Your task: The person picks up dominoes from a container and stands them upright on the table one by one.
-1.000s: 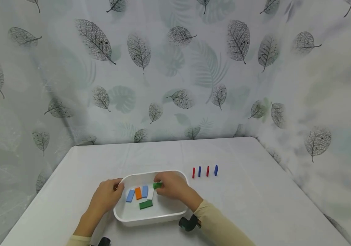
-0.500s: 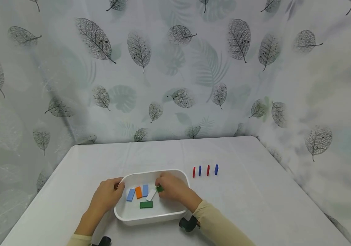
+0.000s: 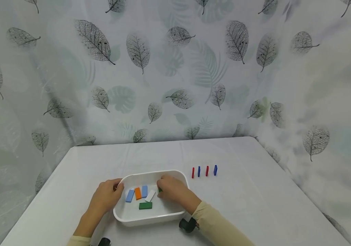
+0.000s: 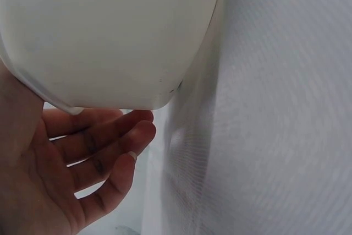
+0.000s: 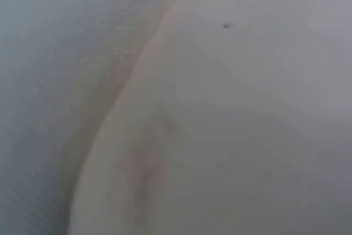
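Note:
A white tray (image 3: pixel 123 218) sits on the table, its left rim gripped by my left hand (image 3: pixel 105 196), thumb over the edge and fingers outside. In the left wrist view those fingers (image 4: pixel 113 141) bend around the tray's end wall. Inside the tray, my right hand (image 3: pixel 173 190) pinches a green block (image 3: pixel 160 189), mostly hidden by the fingers. Left of it lie a white block (image 3: pixel 150 196), a second green block (image 3: pixel 145 205), an orange block (image 3: pixel 137 193) and two light blue blocks (image 3: pixel 129 196). The right wrist view shows only the blurred tray wall (image 5: pixel 247 136).
Behind and right of the tray, thin red (image 3: pixel 207 171) and blue blocks (image 3: pixel 215 170) stand upright in a spaced row on the white-covered table (image 3: pixel 249 198). A leaf-patterned curtain (image 3: pixel 175 75) surrounds the table's back and sides.
My right hand has drawn its green block slightly toward me and it is now more covered. The white block has turned aslant and the loose green block has straightened. My left hand stays put.

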A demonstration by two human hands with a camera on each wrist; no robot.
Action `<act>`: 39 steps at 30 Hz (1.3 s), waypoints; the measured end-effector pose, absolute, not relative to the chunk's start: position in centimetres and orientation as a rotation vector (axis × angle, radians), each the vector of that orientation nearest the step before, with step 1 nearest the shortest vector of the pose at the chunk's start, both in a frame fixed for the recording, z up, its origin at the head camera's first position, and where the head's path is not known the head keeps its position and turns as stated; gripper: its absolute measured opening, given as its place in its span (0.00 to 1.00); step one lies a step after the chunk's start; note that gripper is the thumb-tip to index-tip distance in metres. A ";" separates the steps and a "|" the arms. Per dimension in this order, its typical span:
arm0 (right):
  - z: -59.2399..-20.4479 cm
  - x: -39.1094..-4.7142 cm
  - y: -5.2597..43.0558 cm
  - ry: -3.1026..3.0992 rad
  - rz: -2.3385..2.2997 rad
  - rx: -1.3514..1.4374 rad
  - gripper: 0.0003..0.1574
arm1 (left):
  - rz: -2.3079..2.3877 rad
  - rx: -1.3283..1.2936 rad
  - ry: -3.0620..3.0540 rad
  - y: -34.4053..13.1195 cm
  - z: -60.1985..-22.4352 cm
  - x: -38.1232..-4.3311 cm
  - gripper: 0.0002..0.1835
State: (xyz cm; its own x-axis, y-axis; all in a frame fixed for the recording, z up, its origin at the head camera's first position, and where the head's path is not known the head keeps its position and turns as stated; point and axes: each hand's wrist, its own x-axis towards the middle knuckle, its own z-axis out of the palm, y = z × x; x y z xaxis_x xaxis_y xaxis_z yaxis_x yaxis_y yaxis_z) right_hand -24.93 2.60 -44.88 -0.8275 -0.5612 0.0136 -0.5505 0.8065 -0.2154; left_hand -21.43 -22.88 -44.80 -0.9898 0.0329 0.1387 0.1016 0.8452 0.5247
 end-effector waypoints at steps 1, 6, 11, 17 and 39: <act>-44.9 -24.9 2.6 2.943 -0.316 -0.905 0.11 | -0.833 -0.106 -2.898 -22.9 -44.8 -21.4 0.19; -44.7 -24.8 2.6 2.974 -0.303 -0.918 0.11 | -0.835 -0.099 -2.898 -22.9 -44.9 -21.4 0.18; -44.5 -24.6 2.7 2.977 -0.405 -0.925 0.11 | -0.838 -0.097 -2.896 -23.0 -44.9 -21.4 0.19; -44.3 -24.3 2.8 2.907 -0.607 -0.897 0.10 | -0.831 -0.070 -2.906 -23.2 -45.0 -21.3 0.19; -44.3 -24.2 3.3 2.925 -0.609 -0.908 0.11 | -0.849 -0.084 -2.904 -23.0 -45.0 -21.5 0.19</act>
State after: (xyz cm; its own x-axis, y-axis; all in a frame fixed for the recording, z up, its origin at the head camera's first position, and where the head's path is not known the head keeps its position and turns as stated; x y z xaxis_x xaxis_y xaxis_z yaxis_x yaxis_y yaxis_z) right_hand -24.20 3.35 -44.27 -0.8306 -0.5486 0.0959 -0.5413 0.7546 -0.3709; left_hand -21.54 -22.97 -44.97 -0.9918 0.0212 0.1257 0.0856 0.8418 0.5330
